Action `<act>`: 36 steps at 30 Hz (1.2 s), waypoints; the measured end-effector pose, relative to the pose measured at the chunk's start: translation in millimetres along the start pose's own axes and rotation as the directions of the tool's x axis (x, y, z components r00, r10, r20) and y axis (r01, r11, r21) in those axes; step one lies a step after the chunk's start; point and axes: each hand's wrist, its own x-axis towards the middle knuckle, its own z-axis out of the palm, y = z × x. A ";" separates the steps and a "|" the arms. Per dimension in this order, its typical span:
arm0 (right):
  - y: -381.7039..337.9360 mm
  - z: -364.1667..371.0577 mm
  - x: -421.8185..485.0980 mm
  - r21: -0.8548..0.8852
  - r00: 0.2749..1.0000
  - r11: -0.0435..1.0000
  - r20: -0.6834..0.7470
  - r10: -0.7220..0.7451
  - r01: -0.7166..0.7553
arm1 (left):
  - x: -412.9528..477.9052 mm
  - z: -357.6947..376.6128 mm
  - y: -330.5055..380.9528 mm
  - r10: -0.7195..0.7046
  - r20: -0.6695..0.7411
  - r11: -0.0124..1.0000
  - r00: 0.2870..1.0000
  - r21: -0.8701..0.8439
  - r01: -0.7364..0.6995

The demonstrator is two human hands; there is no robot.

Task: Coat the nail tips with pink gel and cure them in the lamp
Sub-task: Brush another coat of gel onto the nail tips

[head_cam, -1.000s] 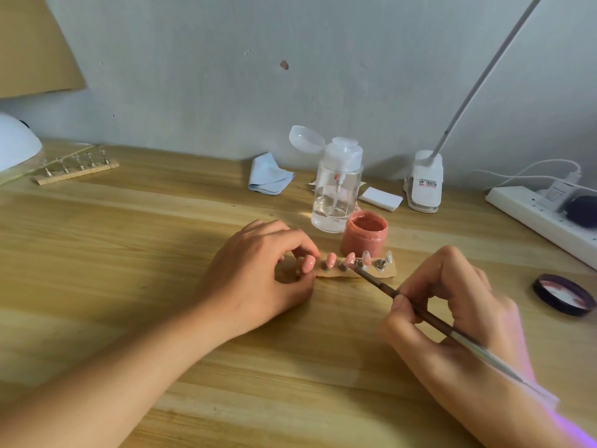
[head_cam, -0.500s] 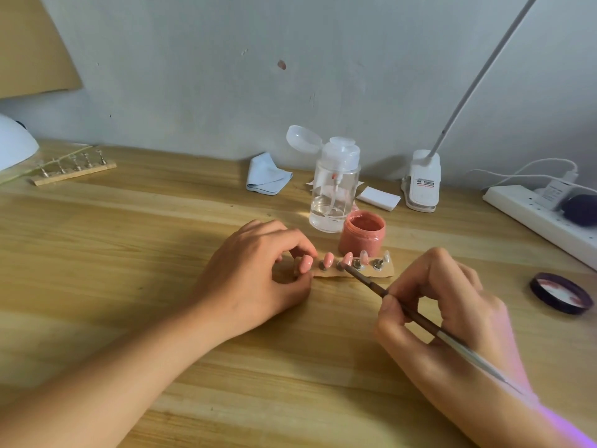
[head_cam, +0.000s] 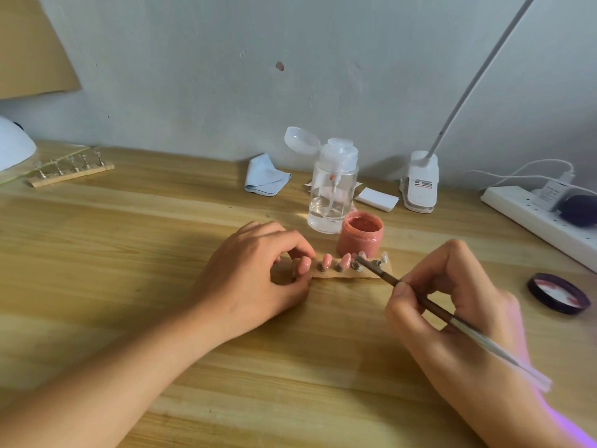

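Between both sets of fingers, the nail tips (head_cam: 326,260) are standing on their wooden strip (head_cam: 349,275); three are showing pink, the fourth is meeting the brush (head_cam: 420,299), and the last is looking clear. The left hand (head_cam: 255,276) is pinching the strip's end, thumb and forefinger curled round it, while the right hand (head_cam: 452,295) is clamping its fingers on the brush. A thin, even stroke from base to point, with the strip held firm, should serve best. Just beyond the fingers, the pink gel jar (head_cam: 360,234) is sitting open beside a pump bottle (head_cam: 332,189). Far left of them, the white curing lamp (head_cam: 13,147) is waiting on the wooden table (head_cam: 129,253), against a grey wall (head_cam: 193,76).
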 end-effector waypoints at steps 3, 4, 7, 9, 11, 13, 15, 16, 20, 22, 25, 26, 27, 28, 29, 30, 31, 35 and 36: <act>-0.3 0.2 0.0 0.010 1.000 1.000 0.005 -0.009 0.009 | 0.3 -0.5 -0.1 0.003 -0.002 1.000 1.000 0.001 -0.003; -0.7 0.4 -0.2 0.014 1.000 1.000 0.007 -0.010 0.010 | 0.3 -0.6 -0.3 0.004 -0.002 1.000 1.000 0.000 -0.004; -2.2 0.1 0.1 0.017 1.000 1.000 0.007 -0.015 0.015 | 0.1 -0.7 -0.7 0.006 -0.001 1.000 1.000 0.008 -0.006; -2.6 -2.0 0.8 0.053 1.000 0.999 -0.027 -0.009 0.011 | 0.4 -0.2 -0.9 0.000 -0.001 1.000 1.000 0.018 0.000; -2.2 -3.2 1.2 0.062 1.000 0.998 -0.027 -0.008 0.010 | 0.3 0.0 -0.7 -0.003 -0.006 1.000 1.000 0.019 0.003; -1.4 -2.0 1.0 0.043 1.000 0.999 0.009 0.006 -0.007 | 0.4 0.4 -0.5 0.000 -0.010 1.000 1.000 0.016 0.000; -0.7 -0.9 0.9 0.037 1.000 0.999 0.016 0.022 -0.023 | 0.4 0.2 0.4 0.001 -0.006 1.000 1.000 0.006 -0.001; -0.6 -0.8 0.9 0.035 1.000 0.999 0.012 0.024 -0.024 | 0.4 0.0 0.8 0.002 -0.003 1.000 1.000 0.002 -0.002; -0.5 -1.3 0.7 0.018 1.000 1.000 0.019 0.007 -0.008 | 0.5 -0.6 1.6 0.002 0.000 1.000 1.000 -0.007 -0.002; -0.6 -2.0 0.2 0.025 1.000 1.000 0.013 0.007 -0.007 | 0.6 -1.0 1.5 0.004 0.003 1.000 1.000 -0.007 -0.004; -0.8 -2.6 -0.9 0.036 1.000 0.999 0.012 -0.014 0.014 | 0.9 -0.9 1.1 0.007 0.005 1.000 1.000 -0.005 -0.007; -0.8 -2.4 -0.9 0.037 1.000 0.999 0.020 -0.017 0.017 | 1.0 -0.6 0.8 0.005 0.005 1.000 1.000 -0.002 -0.005; -0.9 -1.9 -1.0 0.036 0.999 0.999 0.030 -0.018 0.017 | 1.0 -0.4 0.4 0.004 0.005 1.000 1.000 0.000 -0.004; -0.9 -1.6 -1.0 0.034 0.999 0.999 0.038 -0.018 0.017 | 0.9 -0.2 -0.1 0.005 0.005 1.000 1.000 0.000 -0.005; -0.7 -1.4 -0.9 0.032 0.999 0.999 0.040 -0.019 0.017 | 0.7 -0.1 -0.5 0.007 0.006 1.000 1.000 -0.002 -0.007; -0.6 -1.6 -1.0 0.031 0.999 0.999 0.038 -0.018 0.017 | 0.7 -0.1 -0.9 0.009 0.010 1.000 1.000 -0.003 -0.009; -0.6 -1.7 -0.9 0.033 0.999 0.999 0.037 -0.016 0.015 | 0.7 -0.2 -1.2 0.010 0.014 1.000 1.000 -0.002 -0.010; -0.6 -1.9 -1.2 0.044 0.999 0.999 0.039 -0.018 0.016 | 1.2 -0.6 -1.4 0.013 0.016 1.000 1.000 0.002 -0.013; -0.5 -2.0 -1.1 0.045 0.999 0.999 0.034 -0.020 0.018 | 1.4 -0.5 -1.3 0.013 0.016 1.000 1.000 0.004 -0.013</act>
